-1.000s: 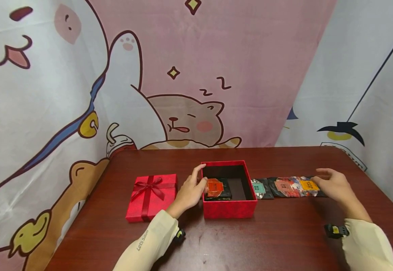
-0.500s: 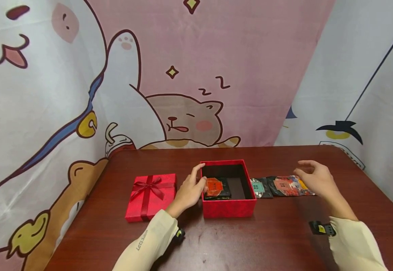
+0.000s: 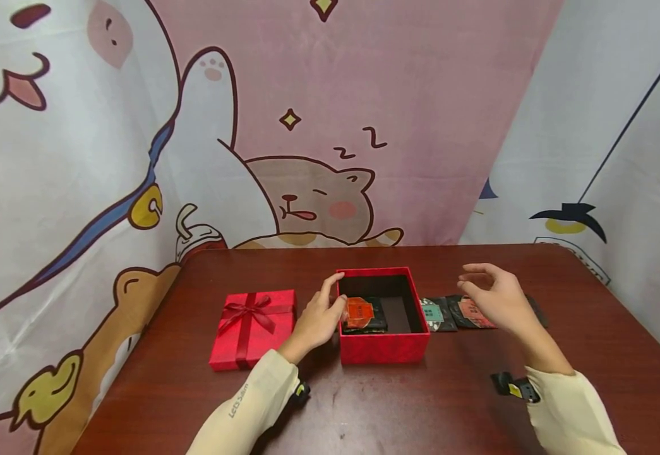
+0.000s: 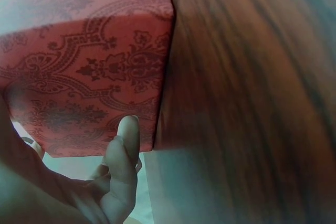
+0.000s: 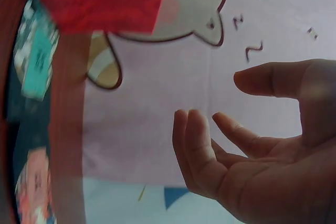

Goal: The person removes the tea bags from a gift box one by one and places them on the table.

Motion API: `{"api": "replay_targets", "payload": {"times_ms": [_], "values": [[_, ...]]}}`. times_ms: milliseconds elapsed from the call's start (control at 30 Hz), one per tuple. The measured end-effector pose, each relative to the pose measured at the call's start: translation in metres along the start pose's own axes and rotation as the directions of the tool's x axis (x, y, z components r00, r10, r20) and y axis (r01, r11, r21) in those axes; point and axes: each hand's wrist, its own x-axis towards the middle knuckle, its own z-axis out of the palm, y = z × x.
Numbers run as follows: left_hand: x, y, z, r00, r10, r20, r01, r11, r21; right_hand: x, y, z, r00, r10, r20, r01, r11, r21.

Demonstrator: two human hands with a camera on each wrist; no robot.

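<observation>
My left hand (image 3: 319, 316) rests against the left wall of a red gift box (image 3: 383, 351), its thumb and index fingertip at the rim. The left wrist view shows a fingertip close to that patterned red wall (image 4: 105, 77). Inside the box, on its left side, lies a dark packet with an orange label (image 3: 359, 314). My right hand (image 3: 497, 297) hovers over the row of packets to the right, fingers loosely bent, with nothing between thumb and fingers in the right wrist view. Below it are a teal-labelled packet (image 3: 433, 314) and a coral-labelled packet (image 3: 473, 312); the hand hides others.
The red box lid (image 3: 254, 330) with a ribbon bow lies left of the box. A dark packet corner (image 3: 536, 309) shows beyond my right hand. Everything rests on a brown wooden table (image 3: 386, 404), with a cartoon-printed curtain (image 3: 432, 126) behind.
My right hand has moved left along the packet row and lifted a little, from the yellow-labelled packet to above the coral one. My left hand stays at the box.
</observation>
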Motion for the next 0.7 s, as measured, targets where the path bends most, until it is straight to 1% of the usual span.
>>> {"api": "replay_targets", "payload": {"times_ms": [133, 300, 467, 600, 700], "values": [[0.000, 0.000, 0.000, 1.000, -0.002, 0.007, 0.002, 1.000, -0.002, -0.001, -0.016, 0.011, 1.000, -0.011, 0.027, 0.009, 0.997, 0.078], [0.000, 0.000, 0.000, 1.000, -0.006, 0.005, 0.006, 1.000, 0.001, -0.003, -0.035, 0.029, 0.998, -0.036, 0.055, 0.026, 0.984, 0.175], [-0.001, 0.000, 0.000, 1.000, -0.012, -0.003, 0.012, 1.000, 0.004, -0.002, -0.046, 0.050, 0.994, -0.069, 0.085, 0.051, 0.979, 0.198], [0.000, -0.001, 0.000, 1.000, -0.003, 0.008, 0.003, 1.000, -0.004, 0.000, -0.047, 0.065, 0.991, -0.073, 0.116, 0.046, 0.975, 0.218], [0.000, -0.002, 0.000, 1.000, 0.003, 0.008, -0.003, 1.000, -0.008, 0.001, -0.049, 0.072, 0.987, -0.076, 0.143, 0.043, 0.975, 0.219]]}}
